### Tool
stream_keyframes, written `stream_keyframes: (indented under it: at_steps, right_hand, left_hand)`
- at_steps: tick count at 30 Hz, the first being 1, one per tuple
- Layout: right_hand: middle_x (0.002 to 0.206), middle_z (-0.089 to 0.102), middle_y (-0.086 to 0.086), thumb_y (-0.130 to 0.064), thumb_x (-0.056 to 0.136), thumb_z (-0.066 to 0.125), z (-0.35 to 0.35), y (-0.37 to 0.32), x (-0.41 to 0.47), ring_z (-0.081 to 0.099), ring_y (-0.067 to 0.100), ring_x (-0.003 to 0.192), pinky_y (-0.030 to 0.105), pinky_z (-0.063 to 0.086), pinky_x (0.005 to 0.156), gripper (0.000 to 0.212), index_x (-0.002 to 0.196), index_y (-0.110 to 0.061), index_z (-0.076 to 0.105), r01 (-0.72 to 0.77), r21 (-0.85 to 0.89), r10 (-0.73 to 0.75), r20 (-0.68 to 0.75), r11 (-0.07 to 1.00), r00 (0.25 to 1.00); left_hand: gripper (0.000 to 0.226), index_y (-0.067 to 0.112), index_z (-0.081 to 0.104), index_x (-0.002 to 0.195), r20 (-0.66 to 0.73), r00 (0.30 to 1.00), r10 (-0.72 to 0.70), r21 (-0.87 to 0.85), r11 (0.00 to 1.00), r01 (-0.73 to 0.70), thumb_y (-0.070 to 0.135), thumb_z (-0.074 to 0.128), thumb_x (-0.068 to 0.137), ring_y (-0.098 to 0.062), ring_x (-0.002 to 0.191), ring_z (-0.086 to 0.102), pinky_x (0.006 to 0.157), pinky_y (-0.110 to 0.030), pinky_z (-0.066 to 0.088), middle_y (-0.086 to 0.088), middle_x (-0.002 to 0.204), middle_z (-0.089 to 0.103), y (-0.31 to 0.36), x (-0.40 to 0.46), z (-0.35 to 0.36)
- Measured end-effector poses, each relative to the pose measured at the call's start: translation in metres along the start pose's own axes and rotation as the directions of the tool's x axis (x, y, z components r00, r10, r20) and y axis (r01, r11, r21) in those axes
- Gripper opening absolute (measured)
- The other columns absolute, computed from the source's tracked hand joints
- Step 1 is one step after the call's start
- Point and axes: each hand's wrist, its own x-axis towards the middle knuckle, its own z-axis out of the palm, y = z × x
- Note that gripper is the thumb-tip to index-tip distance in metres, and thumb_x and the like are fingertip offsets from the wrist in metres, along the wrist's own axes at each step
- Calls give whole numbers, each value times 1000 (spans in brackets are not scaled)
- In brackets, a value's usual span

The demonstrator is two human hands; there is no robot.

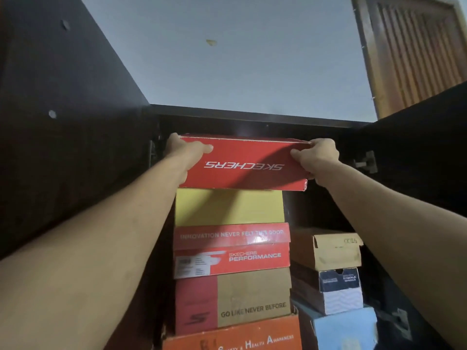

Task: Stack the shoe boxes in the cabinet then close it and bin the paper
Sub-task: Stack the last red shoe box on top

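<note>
A red Skechers shoe box [243, 164] is held up at the top of the left stack inside the dark cabinet [252, 117], tilted with its bottom face toward me. My left hand [188, 150] grips its left end and my right hand [317, 157] grips its right end. The box sits just above a yellow box [228, 207]. Under that come a red Skechers Performance box [231, 250], a red and tan box [232, 300] and an orange box [232, 338]. No paper shows in this view.
A shorter stack stands to the right: a tan box [328, 250], a navy and white box [338, 289] and a light blue box [345, 329]. Both dark cabinet doors [63, 122] hang open at the sides. A wooden louvred door [414, 51] is at upper right.
</note>
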Motion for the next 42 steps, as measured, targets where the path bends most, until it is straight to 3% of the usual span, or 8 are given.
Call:
stream_keyframes:
  at_steps: [10, 15, 20, 28, 30, 32, 35, 42]
  right_hand:
    - [126, 62, 14, -13, 84, 67, 64, 20, 40, 64, 32, 109, 44, 54, 94, 55, 137, -14, 52, -5, 20, 5, -20, 1000, 1000]
    - [121, 64, 15, -4, 85, 63, 76, 32, 52, 63, 33, 108, 45, 55, 93, 45, 129, -11, 57, 20, 5, -20, -45, 1000, 999]
    - [121, 63, 15, 3, 84, 58, 86, 45, 58, 60, 31, 110, 38, 52, 93, 39, 122, -7, 62, 69, -10, -70, -54, 998, 996]
    - [111, 66, 13, -1, 83, 52, 95, 56, 52, 61, 30, 102, 35, 52, 86, 38, 115, -13, 67, 171, -139, -176, -23, 975, 984]
    - [108, 68, 13, -2, 81, 53, 94, 58, 49, 62, 31, 101, 36, 53, 84, 41, 117, -17, 66, 200, -226, -202, 13, 953, 979]
    - [105, 69, 11, -2, 78, 54, 93, 61, 45, 64, 30, 99, 37, 55, 82, 46, 119, -20, 65, 225, -274, -219, 56, 935, 974]
    - [104, 69, 10, -4, 76, 54, 86, 66, 38, 64, 31, 97, 34, 54, 79, 49, 119, -24, 65, 247, -320, -221, 117, 914, 968]
    - [108, 70, 11, -7, 79, 64, 46, 77, 23, 65, 31, 100, 43, 56, 88, 31, 110, -12, 68, 273, -408, -212, 189, 871, 959]
  left_hand:
    - [60, 18, 46, 125, 27, 998, 64, 106, 992, -67, 8, 79, 76, -24, 98, 63, 71, -35, 54, -6, 116, 61, -27, 26, -12]
    - [80, 17, 36, 142, 23, 993, 118, 140, 983, -120, 5, 78, 75, -20, 106, 56, 89, -39, 52, 6, 121, 52, -38, 37, -7]
    - [40, 14, 56, 114, 28, 992, 127, 144, 981, -130, 6, 75, 79, -19, 98, 62, 77, -33, 51, 4, 115, 62, -48, 49, -9]
    - [49, 19, 54, 122, 124, 988, 92, 154, 982, -111, 13, 76, 79, -22, 103, 62, 76, -31, 51, -2, 116, 64, -54, 49, -8]
    - [77, 19, 43, 137, 171, 984, 48, 243, 966, -90, 22, 82, 71, -25, 121, 55, 98, -41, 48, -5, 138, 53, -56, 51, -7]
    - [112, 23, 14, 154, 190, 982, 20, 376, 922, -91, 29, 84, 67, -27, 145, 26, 115, -47, 30, -6, 162, 13, -58, 50, -6]
    - [122, 18, -10, 154, 210, 977, 30, 512, 848, -136, 29, 81, 74, -23, 149, -13, 122, -43, 5, -4, 159, -27, -61, 43, -2]
    - [111, 13, 0, 154, 126, 938, 322, 763, 573, -299, 28, 75, 74, -29, 146, -24, 119, -50, -8, -13, 158, -27, -91, 16, 13]
